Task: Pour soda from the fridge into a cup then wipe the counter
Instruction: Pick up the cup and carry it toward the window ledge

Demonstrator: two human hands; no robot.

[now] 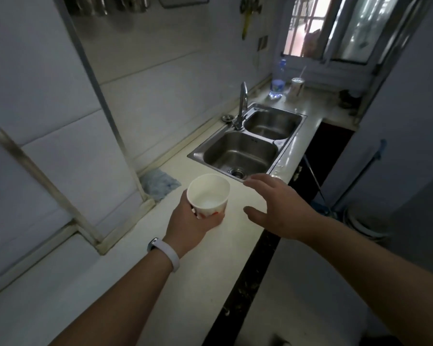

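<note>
My left hand [188, 221] grips a white paper cup [208, 193] with a red print, holding it upright just above the pale counter [160, 283]. The inside of the cup looks white and holds nothing I can make out. My right hand [273, 203] hovers open to the right of the cup, fingers spread and relaxed, touching nothing. A blue cloth [159, 183] lies on the counter by the wall, left of the cup. No soda bottle or can is in either hand.
A steel double sink [293, 143] with a tap [243, 103] sits beyond the cup. A clear bottle [278, 81] and a can with a straw [296, 87] stand at the far end under the window. A mop [360, 176] leans right of the counter's dark front edge.
</note>
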